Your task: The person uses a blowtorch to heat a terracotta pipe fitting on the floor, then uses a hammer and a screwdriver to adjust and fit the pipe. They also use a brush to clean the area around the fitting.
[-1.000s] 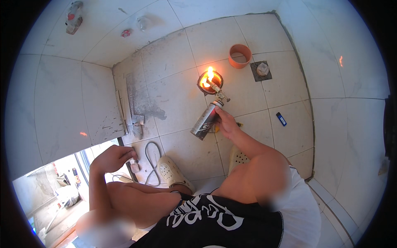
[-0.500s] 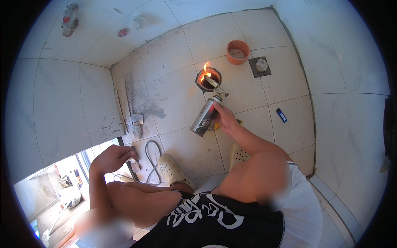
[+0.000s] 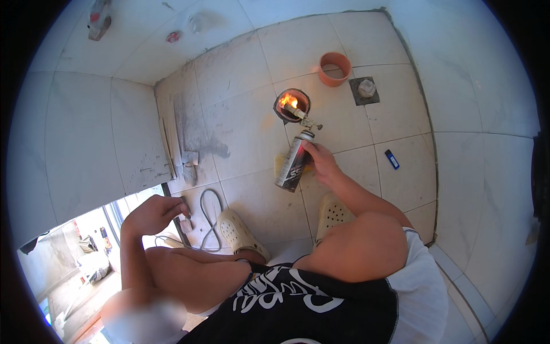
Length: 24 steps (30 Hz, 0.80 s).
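My right hand (image 3: 322, 161) is closed around the black and silver gas canister of a blowtorch (image 3: 292, 172). The torch's nozzle points away from me into a round pipe opening (image 3: 308, 98) in the floor, where orange flame (image 3: 291, 101) burns inside the rim. On the left, my left hand (image 3: 156, 214) is held over my knee with thumb and fingers pinched together. Something small and dark shows at its fingertips; I cannot make out what it is. Behind the canister lies a yellow thing (image 3: 279, 164), partly hidden.
Beyond the opening stands an orange pipe ring (image 3: 334, 70), near a square drain (image 3: 364, 92) with a pale lump on it. A blue lighter (image 3: 392, 159) lies to the right. Along the left wall are a notched trowel (image 3: 179, 126) and a hammer-like tool (image 3: 189, 166); a grey cable (image 3: 209, 215) loops nearby.
My right hand has turned the torch slightly, its canister base swinging right. The flame's tall tongue has dropped inside the opening. The view has shifted a little; my left hand stays pinched.
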### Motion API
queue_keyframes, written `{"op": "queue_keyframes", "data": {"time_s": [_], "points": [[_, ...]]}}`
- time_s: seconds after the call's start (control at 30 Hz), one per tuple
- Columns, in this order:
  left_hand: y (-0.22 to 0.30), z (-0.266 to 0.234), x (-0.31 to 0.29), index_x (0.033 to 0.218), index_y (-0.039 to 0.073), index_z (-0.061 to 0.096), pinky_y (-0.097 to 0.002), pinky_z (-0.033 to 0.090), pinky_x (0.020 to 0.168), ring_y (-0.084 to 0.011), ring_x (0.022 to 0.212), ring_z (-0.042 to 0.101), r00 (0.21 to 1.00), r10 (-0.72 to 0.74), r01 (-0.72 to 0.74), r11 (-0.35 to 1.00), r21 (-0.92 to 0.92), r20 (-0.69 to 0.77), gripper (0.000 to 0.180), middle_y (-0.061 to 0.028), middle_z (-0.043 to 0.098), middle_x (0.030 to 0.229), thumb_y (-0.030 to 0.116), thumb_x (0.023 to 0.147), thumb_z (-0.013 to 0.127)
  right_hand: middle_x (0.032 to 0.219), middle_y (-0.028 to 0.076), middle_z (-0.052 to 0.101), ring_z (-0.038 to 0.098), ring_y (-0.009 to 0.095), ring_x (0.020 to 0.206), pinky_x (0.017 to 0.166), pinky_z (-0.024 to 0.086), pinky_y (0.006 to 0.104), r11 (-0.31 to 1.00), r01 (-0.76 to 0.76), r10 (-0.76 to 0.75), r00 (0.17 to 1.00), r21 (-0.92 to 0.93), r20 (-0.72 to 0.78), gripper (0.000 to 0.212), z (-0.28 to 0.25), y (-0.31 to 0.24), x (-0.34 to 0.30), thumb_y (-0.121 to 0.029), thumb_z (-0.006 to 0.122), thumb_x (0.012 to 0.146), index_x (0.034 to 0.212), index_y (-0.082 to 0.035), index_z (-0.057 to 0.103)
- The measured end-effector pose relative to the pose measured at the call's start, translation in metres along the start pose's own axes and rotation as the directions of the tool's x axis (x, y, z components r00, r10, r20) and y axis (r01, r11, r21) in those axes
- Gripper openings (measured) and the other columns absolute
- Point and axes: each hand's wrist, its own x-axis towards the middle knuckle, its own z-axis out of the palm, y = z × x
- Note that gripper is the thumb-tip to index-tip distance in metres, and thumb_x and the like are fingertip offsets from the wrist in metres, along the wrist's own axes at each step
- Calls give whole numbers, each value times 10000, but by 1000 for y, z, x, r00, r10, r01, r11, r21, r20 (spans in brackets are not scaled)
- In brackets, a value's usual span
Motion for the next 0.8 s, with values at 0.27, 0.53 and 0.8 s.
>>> {"op": "queue_keyframes", "data": {"time_s": [0.27, 0.53, 0.8], "points": [[2, -4, -2, 1005, 101, 727, -372, 504, 748, -299, 774, 663, 998, -37, 34, 998, 59, 46, 275, -120, 705, 838, 239, 1044, 493, 1094, 88, 656, 632, 166, 970, 901, 503, 328, 996, -23, 16, 997, -92, -71, 551, -13, -6, -13, -400, 733, 919, 1216, 38, 580], [0, -4, -4, 996, 98, 725, -373, 506, 743, -299, 784, 667, 999, -20, 18, 998, 55, 40, 276, -123, 705, 842, 242, 1040, 494, 1105, 97, 652, 628, 152, 980, 887, 506, 316, 991, -26, 15, 996, -131, -90, 597, -22, -1, -16, -393, 749, 905, 1234, 68, 560], [-4, -4, -6, 1004, 86, 721, -388, 511, 751, -326, 805, 672, 999, -1, 0, 999, 42, 41, 281, -135, 711, 862, 256, 1039, 500, 1069, 77, 671, 639, 136, 932, 829, 508, 287, 986, -10, -8, 994, -165, -108, 564, -20, 2, -30, -340, 784, 879, 1228, 44, 563]]}}
